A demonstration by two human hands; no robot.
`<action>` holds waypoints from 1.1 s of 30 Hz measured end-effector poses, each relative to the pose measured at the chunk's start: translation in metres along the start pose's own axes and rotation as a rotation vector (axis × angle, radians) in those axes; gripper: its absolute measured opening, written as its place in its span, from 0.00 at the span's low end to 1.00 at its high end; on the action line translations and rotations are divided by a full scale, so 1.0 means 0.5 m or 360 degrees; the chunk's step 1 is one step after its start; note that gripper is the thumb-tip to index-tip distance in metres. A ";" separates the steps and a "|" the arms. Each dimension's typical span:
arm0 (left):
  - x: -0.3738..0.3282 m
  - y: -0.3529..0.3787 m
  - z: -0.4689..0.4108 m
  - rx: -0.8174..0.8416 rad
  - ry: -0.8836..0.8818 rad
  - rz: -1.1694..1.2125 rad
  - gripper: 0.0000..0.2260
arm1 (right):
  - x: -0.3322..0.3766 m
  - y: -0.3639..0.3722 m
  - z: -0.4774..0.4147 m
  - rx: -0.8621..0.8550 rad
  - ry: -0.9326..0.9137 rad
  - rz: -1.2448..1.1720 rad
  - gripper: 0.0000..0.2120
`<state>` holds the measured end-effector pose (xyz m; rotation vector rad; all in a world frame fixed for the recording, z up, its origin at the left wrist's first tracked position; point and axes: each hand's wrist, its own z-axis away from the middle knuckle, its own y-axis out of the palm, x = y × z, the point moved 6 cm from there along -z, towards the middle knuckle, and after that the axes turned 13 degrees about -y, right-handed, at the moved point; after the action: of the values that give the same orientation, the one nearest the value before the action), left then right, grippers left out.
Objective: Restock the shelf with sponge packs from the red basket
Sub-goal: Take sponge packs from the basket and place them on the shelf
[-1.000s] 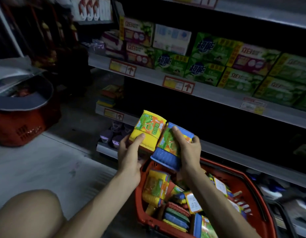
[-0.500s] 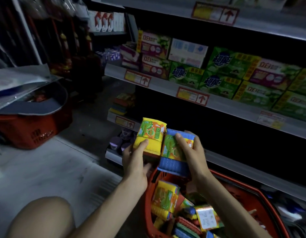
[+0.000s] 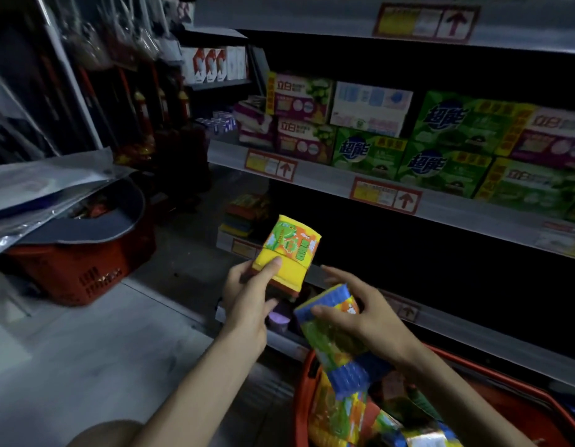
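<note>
My left hand (image 3: 250,304) grips a yellow sponge pack (image 3: 287,250) and holds it upright in front of the dark middle shelf (image 3: 473,324). My right hand (image 3: 360,312) holds a blue sponge pack (image 3: 334,343), tilted, just above the red basket (image 3: 303,391) at the lower right. Several more sponge packs (image 3: 353,417) lie loose in that basket. A small stack of sponge packs (image 3: 247,211) sits at the far left end of the dark shelf.
The shelf above carries green and purple soap boxes (image 3: 441,146) behind price tags (image 3: 386,195). A second red basket (image 3: 76,269) covered with plastic bags stands on the floor at left. My knee (image 3: 105,433) shows at the bottom edge.
The two packs, held side by side before, have separated. My left hand kept the yellow one up near the shelf; my right hand lowered and tilted the blue one toward the basket.
</note>
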<state>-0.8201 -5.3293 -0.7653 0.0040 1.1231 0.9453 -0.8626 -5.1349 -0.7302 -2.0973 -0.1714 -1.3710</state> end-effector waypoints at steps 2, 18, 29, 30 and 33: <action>-0.017 0.020 -0.017 0.0034 -0.0001 -0.0044 0.15 | 0.004 0.029 -0.013 0.0081 0.0023 -0.0190 0.36; -0.095 0.031 -0.202 0.0018 0.0439 -0.0783 0.08 | -0.079 0.160 -0.163 -0.0183 0.0145 -0.0873 0.44; -0.119 0.015 -0.300 0.0008 0.0295 -0.0868 0.17 | -0.113 0.195 -0.238 -0.0357 0.0089 -0.0929 0.28; -0.118 0.015 -0.303 0.0011 0.0270 -0.0860 0.18 | -0.115 0.201 -0.245 -0.0350 0.0089 -0.0922 0.28; -0.110 0.015 -0.309 0.0037 0.0218 -0.0845 0.23 | -0.119 0.214 -0.261 -0.0361 0.0111 -0.0940 0.26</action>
<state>-0.9482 -5.4278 -0.7935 -0.3293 1.1803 0.4621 -0.9464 -5.2802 -0.7922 -2.2802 -0.6778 -1.8722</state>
